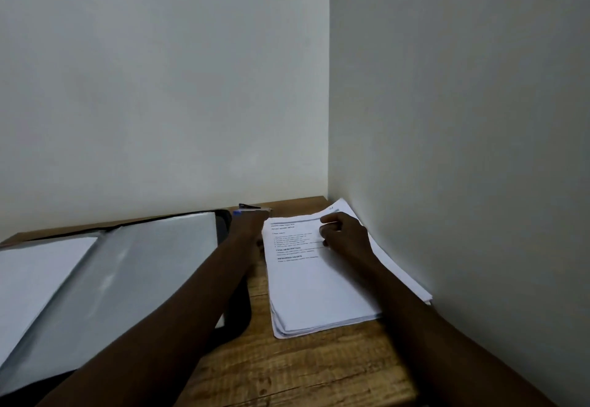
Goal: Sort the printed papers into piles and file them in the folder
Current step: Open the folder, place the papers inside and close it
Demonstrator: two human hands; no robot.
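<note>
Though print on the papers (319, 285) blurs, right hand (346, 234) rests curled atop; left hand (252, 226) grip unclear.

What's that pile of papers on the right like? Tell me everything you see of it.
The pile of papers is a loose stack of white sheets, edges slightly fanned, lying flat on the wooden table in the corner, beside the right wall. The top sheet carries black printed text on its upper half, too blurred to read. The right hand rests on its far end, fingers curled; the left hand is at its far left corner.
</note>
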